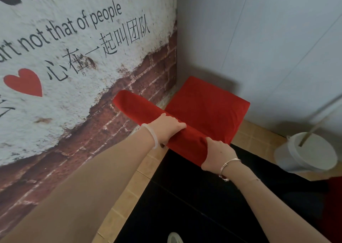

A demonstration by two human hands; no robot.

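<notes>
- The red cloth (pixel 207 109) sits in the corner of the room, at 12 o'clock from the person. 1 edge is rolled into a thick tube running from 10 o'clock to 4 o'clock, and the rest spreads flat toward 1 o'clock.
- The left hand (pixel 166 128) grips the tube's middle, fingers (pixel 178 126) curled over the top.
- The right hand (pixel 219 155) clasps the tube's near end, wrapped around it.
- The cloth looks soft, light and limp, not slippery. It probably sags and unrolls wherever it is unsupported.
- Best hold: 2 hands apart on the roll, squeezing firmly so the layers stay tight.
- A white bucket (pixel 314 155) stands on the floor (pixel 129 196) at 3 o'clock.
</notes>
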